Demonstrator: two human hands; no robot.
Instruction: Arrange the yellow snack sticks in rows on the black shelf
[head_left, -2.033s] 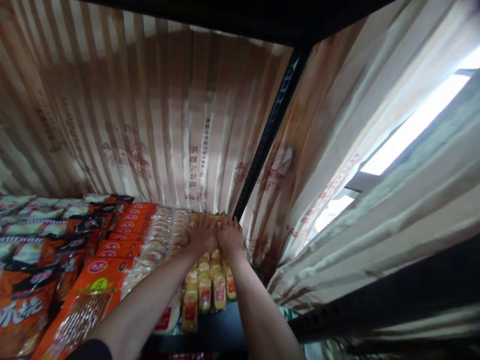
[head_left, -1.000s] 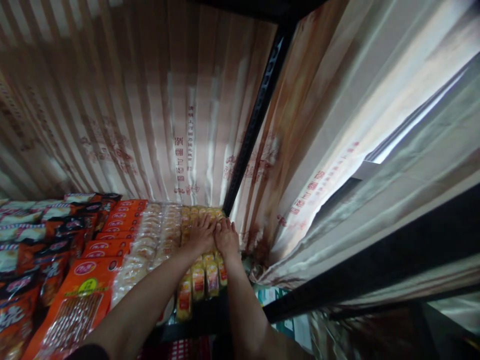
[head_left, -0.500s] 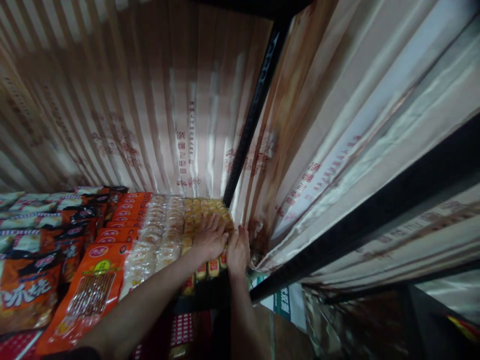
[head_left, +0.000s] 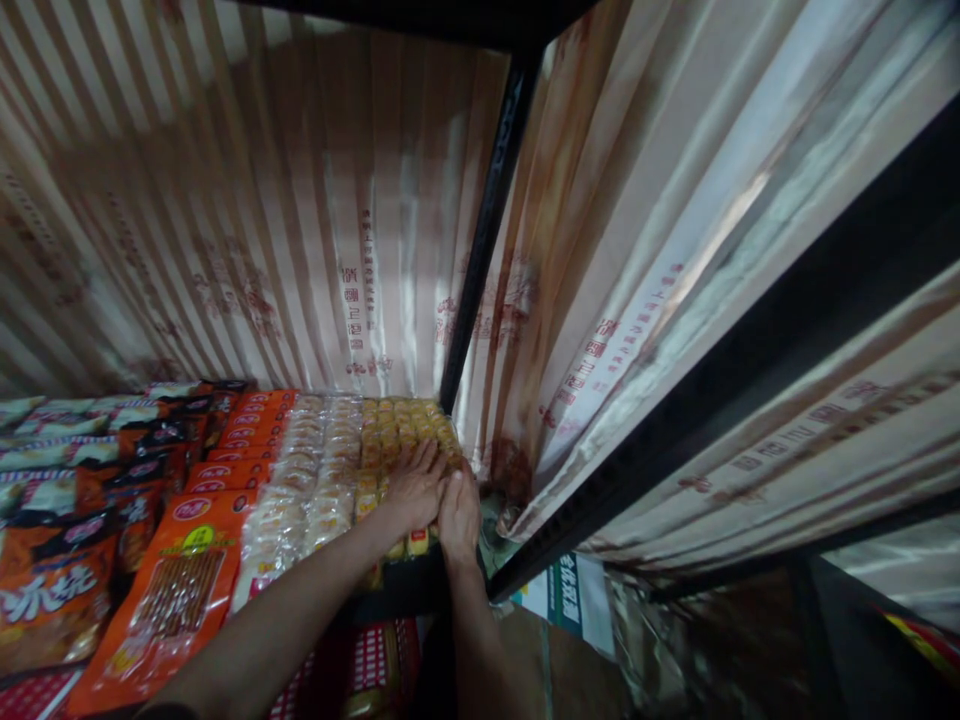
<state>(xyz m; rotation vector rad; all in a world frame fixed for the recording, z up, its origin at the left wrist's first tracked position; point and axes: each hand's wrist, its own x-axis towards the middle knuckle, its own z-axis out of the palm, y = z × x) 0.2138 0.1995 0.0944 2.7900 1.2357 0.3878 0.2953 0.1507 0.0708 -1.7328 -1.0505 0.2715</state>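
Rows of small yellow wrapped snack packets (head_left: 394, 415) fill the right end of a shelf. My left hand (head_left: 415, 490) lies flat on top of them, its fingers stretched out. Along their right side, my right hand (head_left: 458, 515) presses with straight fingers, close beside the left. Neither hand is wrapped around a packet. Some packets are hidden under the hands. To the left are clear-wrapped pale round snacks (head_left: 326, 485) in rows, touching the yellow ones.
Orange flat packs of brown sticks (head_left: 184, 575) and orange-black snack bags (head_left: 56, 590) stand further left. A black shelf post (head_left: 480, 250) rises behind the hands, and a black beam (head_left: 720, 370) slants at right. Printed curtains (head_left: 390, 200) hang behind. A carton (head_left: 559, 655) sits below.
The view has shifted slightly. My right hand has moved in against my left and the packets' side; my left hand stays flat on top.
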